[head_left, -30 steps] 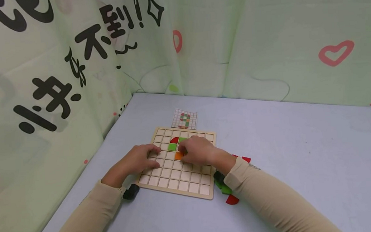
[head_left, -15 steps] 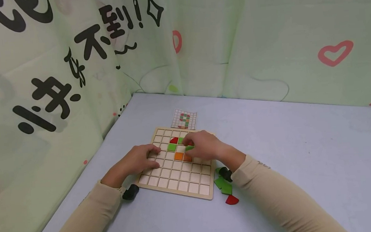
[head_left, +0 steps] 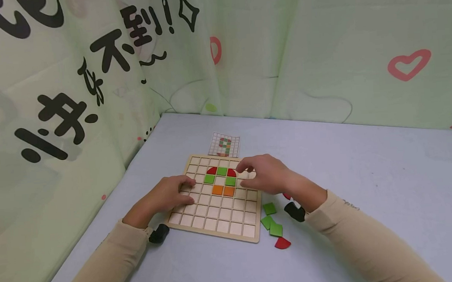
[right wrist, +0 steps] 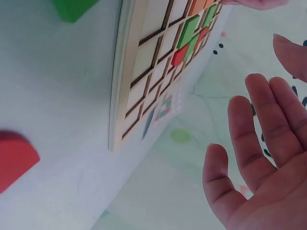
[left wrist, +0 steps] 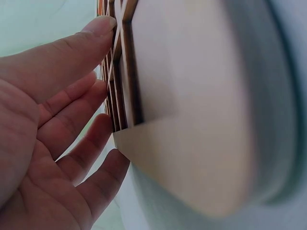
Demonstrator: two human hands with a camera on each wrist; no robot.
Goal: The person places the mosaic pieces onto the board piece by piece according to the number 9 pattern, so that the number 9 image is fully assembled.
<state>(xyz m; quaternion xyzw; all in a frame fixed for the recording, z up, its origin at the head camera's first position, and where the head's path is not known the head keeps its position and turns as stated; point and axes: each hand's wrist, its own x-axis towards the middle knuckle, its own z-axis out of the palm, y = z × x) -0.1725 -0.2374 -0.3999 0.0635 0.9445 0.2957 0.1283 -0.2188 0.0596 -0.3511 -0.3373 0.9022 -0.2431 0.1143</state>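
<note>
A wooden grid board [head_left: 200, 221] lies on the table in the head view. Its upper middle holds a red quarter-circle tile [head_left: 212, 171], a second red one [head_left: 231, 173], several green square tiles [head_left: 230, 181] and two orange square tiles [head_left: 217, 189]. My left hand [head_left: 171, 193] rests at the board's left side, thumb and fingers spread and touching it; the left wrist view shows the fingertips [left wrist: 117, 160] at its edge. Over the board's right side hovers my right hand [head_left: 267, 173], fingers apart and holding nothing, also seen in the right wrist view.
Behind the board lies a printed pattern card [head_left: 224, 144]. Loose green tiles [head_left: 269, 208] and a red quarter-circle tile [head_left: 282, 242] are scattered to its right; another red piece [head_left: 286, 195] is partly hidden by my right wrist. A printed curtain [head_left: 315, 65] hangs behind the table.
My right hand has moved right, away from the tiles, and its fingers have spread. The right red tile, right green tile and second orange tile are uncovered. My left hand stays still.
</note>
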